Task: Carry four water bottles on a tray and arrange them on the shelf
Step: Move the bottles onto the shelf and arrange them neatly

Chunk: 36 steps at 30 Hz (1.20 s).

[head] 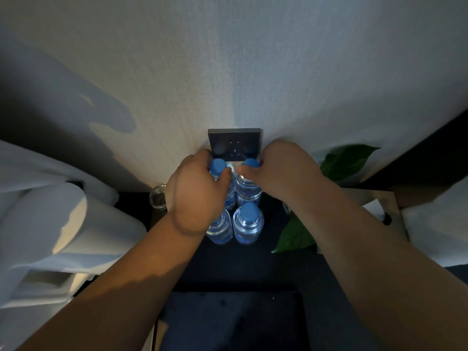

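Several clear water bottles with blue caps stand in a two-by-two cluster on a dark shelf top [268, 224] against the wall. My left hand [197, 191] grips the neck of the back left bottle [218, 166]. My right hand [281, 171] grips the neck of the back right bottle [249, 186]. The front right bottle [248, 221] stands free. Only the lower body of the front left bottle [219, 229] shows, below my left wrist. A dark tray [235, 320] lies below, near the bottom edge.
A dark wall socket plate [234, 143] sits just behind the bottles. An upturned glass [158, 196] stands at the left of the shelf. Green leaves [344, 160] lie at the right. White bedding [58, 219] fills the left side.
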### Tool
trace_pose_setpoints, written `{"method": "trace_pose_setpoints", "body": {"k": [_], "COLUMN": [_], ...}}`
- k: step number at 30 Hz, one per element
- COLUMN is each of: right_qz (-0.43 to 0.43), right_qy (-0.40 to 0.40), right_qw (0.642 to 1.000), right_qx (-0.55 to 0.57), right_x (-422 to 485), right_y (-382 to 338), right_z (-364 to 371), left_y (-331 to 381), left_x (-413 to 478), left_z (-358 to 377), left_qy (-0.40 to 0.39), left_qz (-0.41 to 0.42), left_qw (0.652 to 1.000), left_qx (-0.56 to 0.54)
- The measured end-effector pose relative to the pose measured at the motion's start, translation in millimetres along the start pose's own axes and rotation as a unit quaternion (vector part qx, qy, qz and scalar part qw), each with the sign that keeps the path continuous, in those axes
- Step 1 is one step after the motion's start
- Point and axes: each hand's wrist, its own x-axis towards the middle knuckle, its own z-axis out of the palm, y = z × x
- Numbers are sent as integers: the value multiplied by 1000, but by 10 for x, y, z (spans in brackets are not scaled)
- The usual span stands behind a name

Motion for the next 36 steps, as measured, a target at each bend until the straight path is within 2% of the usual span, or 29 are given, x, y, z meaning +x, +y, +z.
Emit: {"method": "trace_pose_setpoints", "body": {"k": [7,13,20,28,33,36], "right_qz": [1,-16,-45,-37,-38,-36], "right_qy": [28,44,4,59,42,30], "right_qw": [999,996,997,993,998,999], "right_qx": [18,-72,-57,-92,-10,-9], "right_x": [8,-36,-106,-59,-60,-38], "right_y": [-35,-84,-30,-8,47,27], "right_z": [64,43,-37,60,-7,-18], "left_y": [-3,-41,-26,-34,-35,-49], "left_x": [-14,-10,-16,-15,-17,-19], "left_z": [16,6,10,4,21,27], "left_qy": [5,-1,2,5,6,7], "left_qz": [5,5,-2,8,3,5], "left_qw": [1000,1000,1000,1000,1000,1000], "left_qx": [-7,-7,-3,-10,-9,-12]}}
